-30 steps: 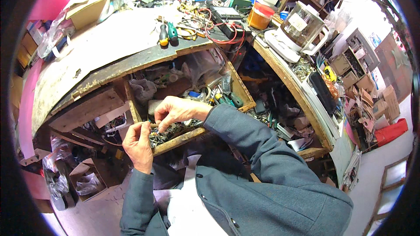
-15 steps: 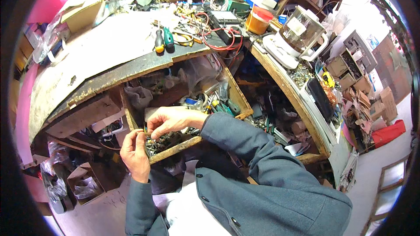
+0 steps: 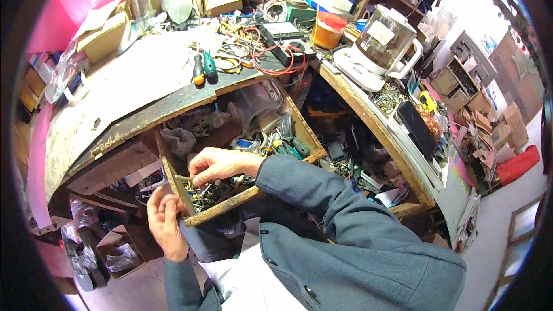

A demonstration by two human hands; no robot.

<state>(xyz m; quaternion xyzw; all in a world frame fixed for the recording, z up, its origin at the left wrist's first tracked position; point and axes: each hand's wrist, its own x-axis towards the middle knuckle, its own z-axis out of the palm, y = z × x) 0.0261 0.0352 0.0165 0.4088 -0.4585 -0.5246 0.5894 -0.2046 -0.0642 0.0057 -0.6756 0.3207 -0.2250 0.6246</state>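
Note:
A pulled-out wooden drawer (image 3: 226, 206) holds a heap of small metal parts (image 3: 216, 191) near its front left corner. Over that heap hovers my right hand (image 3: 222, 164), thumb and fingers pinched together. A short brass-coloured piece (image 3: 183, 178) shows at its fingertips, beside the drawer's left wall; I cannot make out whether the fingers hold it. My left hand (image 3: 167, 224) is just outside the left wall, close to the front corner. Its fingertips are blurred, so what they touch or hold is not plain.
Farther back in the drawer lie green-handled tools (image 3: 288, 148) and plastic bags (image 3: 253, 106). Two screwdrivers (image 3: 204, 69) lie on the worktop (image 3: 138, 69) above. A glass jug (image 3: 383, 40) and a red-lidded tub (image 3: 328, 30) stand at the right. An open carton (image 3: 120, 247) is on the floor.
My hands have drawn apart. The left moved down and left, from inside the drawer's corner to outside its wall; the right stays over the metal parts. The whole view has shifted slightly.

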